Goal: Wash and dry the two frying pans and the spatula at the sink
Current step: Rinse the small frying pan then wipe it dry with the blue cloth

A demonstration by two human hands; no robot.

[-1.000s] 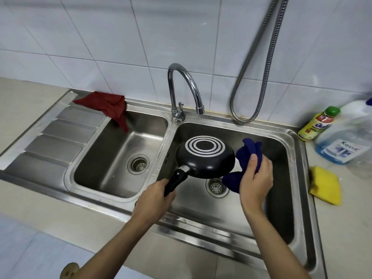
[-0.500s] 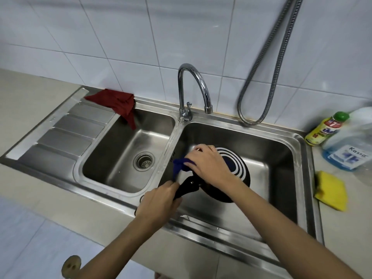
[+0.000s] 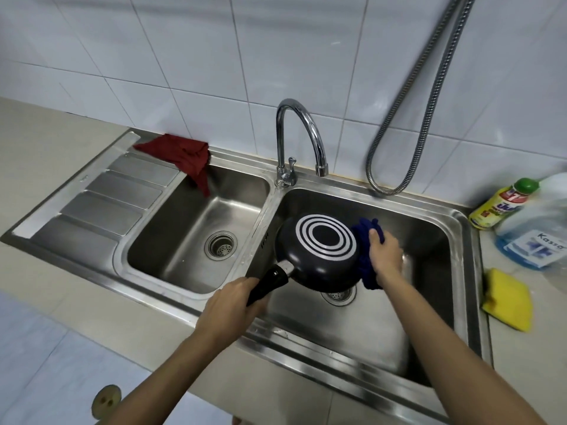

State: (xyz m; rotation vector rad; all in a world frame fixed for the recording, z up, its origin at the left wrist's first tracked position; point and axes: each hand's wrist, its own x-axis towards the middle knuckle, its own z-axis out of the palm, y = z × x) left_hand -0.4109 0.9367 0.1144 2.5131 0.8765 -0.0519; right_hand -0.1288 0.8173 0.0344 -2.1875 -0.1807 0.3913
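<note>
Head view shows the left hand (image 3: pixel 228 305) clenched on the upturned frying pan's (image 3: pixel 319 251) handle over the right basin (image 3: pixel 429 228), the right hand (image 3: pixel 385 256) pressing a blue cloth (image 3: pixel 366 237) to its side; a wet handle could twist and slip.

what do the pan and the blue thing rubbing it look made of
Frying pan: probably metal with a dark matte coating, white rings printed on its upturned base, glossy black handle that looks plastic. Blue cloth: soft fabric, bunched and nubby, likely microfibre, though the weave is too small to tell.
</note>
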